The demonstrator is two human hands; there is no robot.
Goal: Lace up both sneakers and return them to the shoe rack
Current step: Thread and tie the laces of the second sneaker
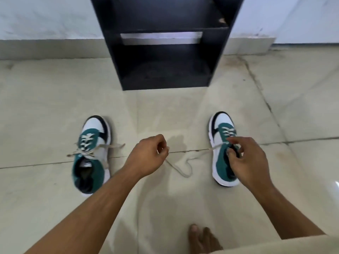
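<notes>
Two green, white and navy sneakers stand on the floor, toes toward the rack. The left sneaker (92, 153) has its cream lace crossed through the eyelets, loose ends spread to both sides. The right sneaker (222, 143) has lace crossings near the toe. My left hand (149, 155) pinches one end of the right sneaker's lace (180, 167), which sags in a loop on the floor toward that shoe. My right hand (246, 158) rests over the right sneaker's tongue, fingers closed on the lace by the upper eyelets. The black shoe rack (165, 52) stands ahead.
The floor (55, 107) is pale glossy tile with dark grout lines. A white wall with a skirting runs behind the rack. My bare foot (201, 239) shows at the bottom edge, and a beige cloth fills the bottom right corner.
</notes>
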